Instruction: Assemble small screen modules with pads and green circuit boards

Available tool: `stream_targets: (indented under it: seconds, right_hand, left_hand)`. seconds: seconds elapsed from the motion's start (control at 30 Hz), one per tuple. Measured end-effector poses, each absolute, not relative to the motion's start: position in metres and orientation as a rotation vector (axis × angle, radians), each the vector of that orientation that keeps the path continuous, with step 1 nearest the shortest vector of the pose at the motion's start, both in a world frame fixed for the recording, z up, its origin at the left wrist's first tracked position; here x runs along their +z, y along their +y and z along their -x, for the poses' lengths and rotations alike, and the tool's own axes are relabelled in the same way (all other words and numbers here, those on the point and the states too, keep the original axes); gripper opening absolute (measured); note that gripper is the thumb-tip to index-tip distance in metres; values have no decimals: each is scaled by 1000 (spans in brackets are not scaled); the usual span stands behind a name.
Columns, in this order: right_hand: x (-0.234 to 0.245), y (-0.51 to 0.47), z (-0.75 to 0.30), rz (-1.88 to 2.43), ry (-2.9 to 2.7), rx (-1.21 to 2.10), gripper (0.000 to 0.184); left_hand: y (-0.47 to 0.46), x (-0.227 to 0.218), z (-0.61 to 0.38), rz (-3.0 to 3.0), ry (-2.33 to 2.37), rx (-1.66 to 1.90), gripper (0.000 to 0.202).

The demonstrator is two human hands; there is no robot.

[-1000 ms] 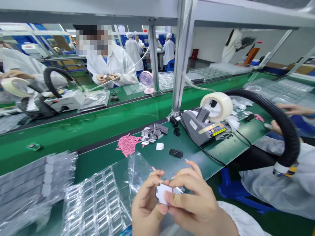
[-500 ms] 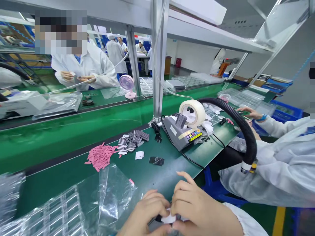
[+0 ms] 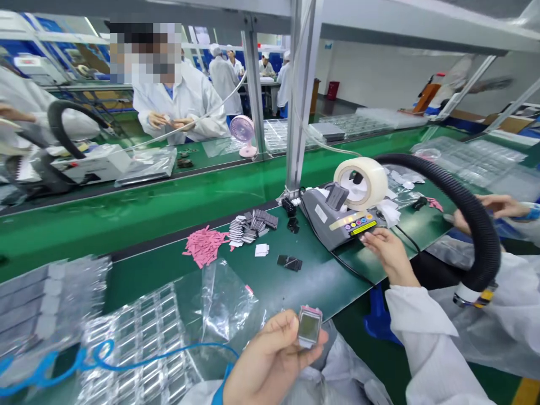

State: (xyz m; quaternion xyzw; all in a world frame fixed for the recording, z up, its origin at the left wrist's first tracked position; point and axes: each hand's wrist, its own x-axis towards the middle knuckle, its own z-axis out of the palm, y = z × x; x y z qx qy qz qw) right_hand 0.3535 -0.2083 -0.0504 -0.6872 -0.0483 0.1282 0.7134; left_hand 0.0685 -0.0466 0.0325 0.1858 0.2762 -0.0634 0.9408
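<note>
My left hand point(image 3: 270, 351) holds a small square display module point(image 3: 309, 327) between thumb and fingers, its dark screen facing up and a pink strip along its top edge. Reaching forward, my right hand point(image 3: 392, 256) is at the front of the grey tape dispenser point(image 3: 318, 212), thumb and fingertips pinched close to its outlet. Whatever is in that pinch is too small to make out. A wide roll of clear tape point(image 3: 379, 183) sits on the dispenser. Pink strips point(image 3: 205, 246) lie heaped on the green bench, beside a pile of small grey-and-white pieces point(image 3: 253, 226).
Clear plastic trays point(image 3: 139, 343) and a plastic bag point(image 3: 223, 298) lie at the left, crossed by a blue coiled cord point(image 3: 169, 354). White pieces point(image 3: 262, 250) and dark pieces point(image 3: 289, 262) rest mid-bench. A black hose point(image 3: 468, 208) arches near a co-worker's hand point(image 3: 502, 207) at the right.
Both hands were together on a small part low in view. Now the right has moved off to the tape dispenser, while the left alone holds the display module. The camera view has turned left.
</note>
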Motion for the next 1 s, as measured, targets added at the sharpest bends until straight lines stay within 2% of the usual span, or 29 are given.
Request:
stream_targets:
  seconds: [0.1,0.23,0.4,0.53,0.6,1.0]
  right_hand:
    - [-46,-204,-325,1412,-63,340,18]
    - [-32,-196,-259,1285,-100,542,35]
    - [11,-176,-196,1180,-249,749,29]
    - [41,-157,-173,1265,-579,643,16]
    - [46,-147,-165,1329,-692,534,16]
    - [26,-120,-144,1475,-709,511,14]
  left_hand:
    - [-46,34,-62,-261,623,-75,17]
    - [-44,36,-56,-173,654,-3,14]
    - [-40,40,-52,-143,651,27,16]
    - [-38,41,-47,-136,665,45,15]
    - [-37,41,-45,-141,657,56,15]
    - [-37,38,-42,-136,659,87,21]
